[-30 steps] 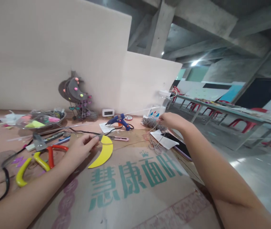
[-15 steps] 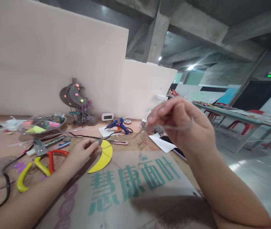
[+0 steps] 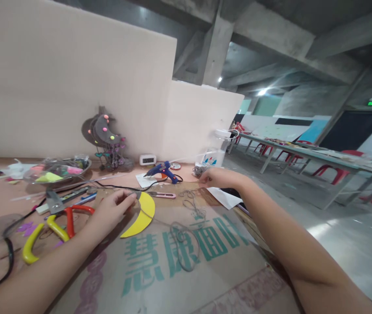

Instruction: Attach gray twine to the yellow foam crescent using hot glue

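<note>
A pale partition [image 3: 74, 78] stands beyond both hands. A printed cardboard sheet [image 3: 166, 301] lies between and nearer than the grips. A grey moon ornament [image 3: 102, 128] stands beyond the left hand [image 3: 117, 205]; a dish [image 3: 74, 179] of small pieces sits farther left. The left fingers pinch the upper tip of the yellow crescent [image 3: 145, 220], flat just right of that grip. The right hand [image 3: 223, 179] is bent at the cord bundle [image 3: 199, 170] — whether it grasps cord cannot be told. Yellow tool handles [image 3: 32, 245] crowd the left forearm. A blue glue gun [image 3: 164, 170] lies beyond and between the grips. Loose cord [image 3: 190, 270] crosses the crescent and loops between the hands — an obstruction. A pink knife [image 3: 166, 196] lies just beyond the crescent; a white clock [image 3: 148, 159] stands farther back.
</note>
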Tool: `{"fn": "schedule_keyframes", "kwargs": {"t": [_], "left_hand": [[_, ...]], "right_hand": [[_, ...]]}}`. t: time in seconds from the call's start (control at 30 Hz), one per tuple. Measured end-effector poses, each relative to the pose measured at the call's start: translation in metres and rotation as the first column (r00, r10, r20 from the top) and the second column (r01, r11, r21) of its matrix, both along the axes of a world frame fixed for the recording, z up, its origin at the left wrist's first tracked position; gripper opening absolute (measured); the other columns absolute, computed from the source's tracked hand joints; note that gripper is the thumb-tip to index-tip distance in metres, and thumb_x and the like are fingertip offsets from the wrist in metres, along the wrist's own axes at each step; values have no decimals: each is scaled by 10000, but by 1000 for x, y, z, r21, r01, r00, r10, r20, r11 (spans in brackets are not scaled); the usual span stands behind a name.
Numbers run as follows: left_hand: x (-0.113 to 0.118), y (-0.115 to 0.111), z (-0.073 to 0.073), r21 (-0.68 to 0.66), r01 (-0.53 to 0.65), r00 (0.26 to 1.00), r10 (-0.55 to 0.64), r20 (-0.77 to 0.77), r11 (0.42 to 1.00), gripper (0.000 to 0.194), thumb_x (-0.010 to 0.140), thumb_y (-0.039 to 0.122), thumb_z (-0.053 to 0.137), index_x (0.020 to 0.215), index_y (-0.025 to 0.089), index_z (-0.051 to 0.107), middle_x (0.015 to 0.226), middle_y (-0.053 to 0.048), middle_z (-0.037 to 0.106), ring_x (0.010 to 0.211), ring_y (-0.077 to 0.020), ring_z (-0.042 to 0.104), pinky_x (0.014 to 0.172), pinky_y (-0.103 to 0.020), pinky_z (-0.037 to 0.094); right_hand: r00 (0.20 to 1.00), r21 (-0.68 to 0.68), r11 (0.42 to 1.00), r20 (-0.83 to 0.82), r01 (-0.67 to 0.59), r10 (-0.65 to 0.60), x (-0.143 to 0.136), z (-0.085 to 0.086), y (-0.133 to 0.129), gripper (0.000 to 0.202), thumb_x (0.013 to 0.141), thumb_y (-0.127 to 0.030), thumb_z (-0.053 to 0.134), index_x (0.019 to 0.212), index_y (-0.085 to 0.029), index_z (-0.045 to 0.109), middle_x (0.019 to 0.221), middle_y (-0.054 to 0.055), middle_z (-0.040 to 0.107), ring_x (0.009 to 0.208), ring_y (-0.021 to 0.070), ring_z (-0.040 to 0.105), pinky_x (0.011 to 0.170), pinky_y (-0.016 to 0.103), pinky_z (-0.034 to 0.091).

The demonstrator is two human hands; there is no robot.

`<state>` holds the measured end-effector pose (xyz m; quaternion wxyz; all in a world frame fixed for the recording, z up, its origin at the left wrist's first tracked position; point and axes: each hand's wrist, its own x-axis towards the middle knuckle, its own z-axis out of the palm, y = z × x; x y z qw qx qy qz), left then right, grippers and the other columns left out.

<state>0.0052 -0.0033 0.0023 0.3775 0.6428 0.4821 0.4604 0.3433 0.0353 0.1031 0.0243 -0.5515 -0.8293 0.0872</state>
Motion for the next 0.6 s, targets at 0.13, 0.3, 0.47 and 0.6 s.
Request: {"fn": "schedule_keyframes", "kwargs": {"t": [0.13,0.3,0.47,0.6], "left_hand": [[1,-1,2,-28,-4,1000,5,21,1000,369,677,549,598,640,184,560,566,16,559,519,-130,484,505,-226,361],[1,-1,2,-46,9,1000,-8,28,999,373,676,561,594,657,189,564,584,10,545,547,-142,489,517,-231,372],[1,-3,2,-33,15,1000,-15,10,999,331,716,508,582,675,180,561,594,8,544,545,-132,479,516,-223,363],[3,-6,6,-20,4,1000,-4,8,1000,319,729,488,577,657,178,555,568,19,538,528,-126,484,508,-220,363]], "right_hand": [[1000,-57,998,26,1,1,6,-35,18,187,598,-164,655,785,-160,670,750,25,654,644,137,548,549,211,359],[998,39,998,-38,54,-53,-1,-46,22,73,688,-117,520,730,-145,572,699,29,608,630,123,505,552,212,319],[982,115,987,-162,115,-95,-12,-32,17,122,819,-139,372,892,-155,468,678,14,562,578,110,483,522,202,322],[967,166,975,-234,146,-105,-23,-10,4,103,846,-191,375,917,-180,448,650,-18,505,563,104,459,521,200,327]]}}
